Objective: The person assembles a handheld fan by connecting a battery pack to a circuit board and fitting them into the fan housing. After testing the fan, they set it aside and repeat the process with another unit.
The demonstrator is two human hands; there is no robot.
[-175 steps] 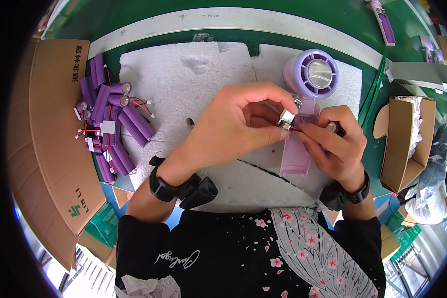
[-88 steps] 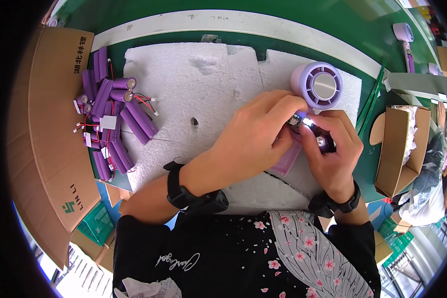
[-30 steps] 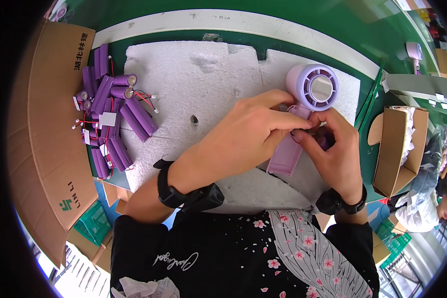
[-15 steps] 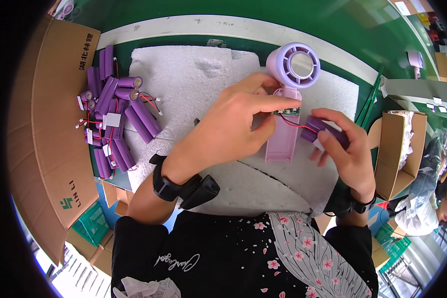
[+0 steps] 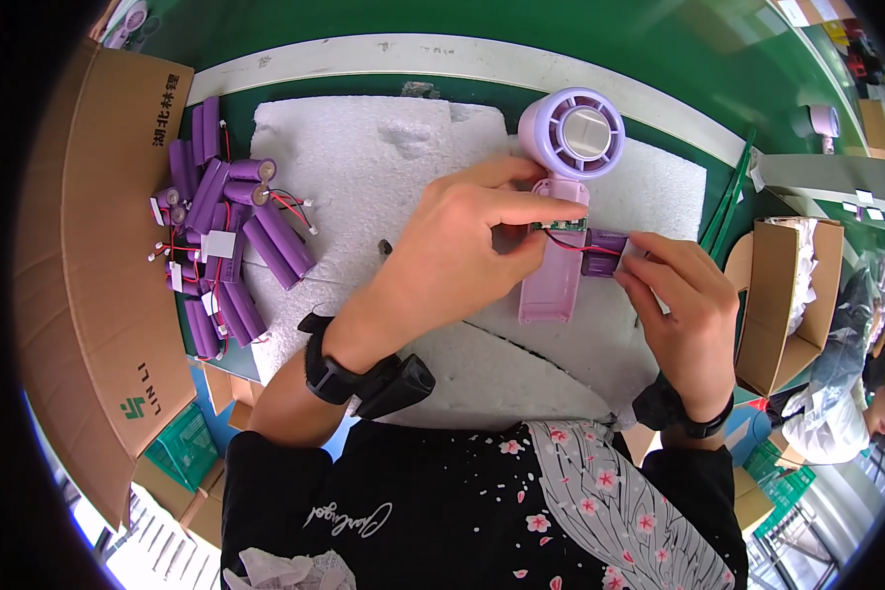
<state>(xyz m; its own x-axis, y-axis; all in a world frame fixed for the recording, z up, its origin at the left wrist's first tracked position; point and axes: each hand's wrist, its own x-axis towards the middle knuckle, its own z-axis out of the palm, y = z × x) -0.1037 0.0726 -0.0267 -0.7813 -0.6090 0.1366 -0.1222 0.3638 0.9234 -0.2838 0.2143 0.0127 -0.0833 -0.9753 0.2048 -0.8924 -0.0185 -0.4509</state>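
One lavender handheld fan [image 5: 559, 189] lies open-handled on white foam [image 5: 364, 187]. Across its handle, the left hand [image 5: 462, 236] lays its index finger along a green circuit board [image 5: 572, 225], thumb apart below; whether they pinch it, I cannot tell. Just right of the handle, the right hand [image 5: 693, 305] pinches a purple battery pack [image 5: 605, 256] by its end.

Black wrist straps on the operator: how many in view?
2. Left strap on the wrist behind the left hand, right strap on the wrist behind the right hand, which touches the purple battery pack. No third one shows.
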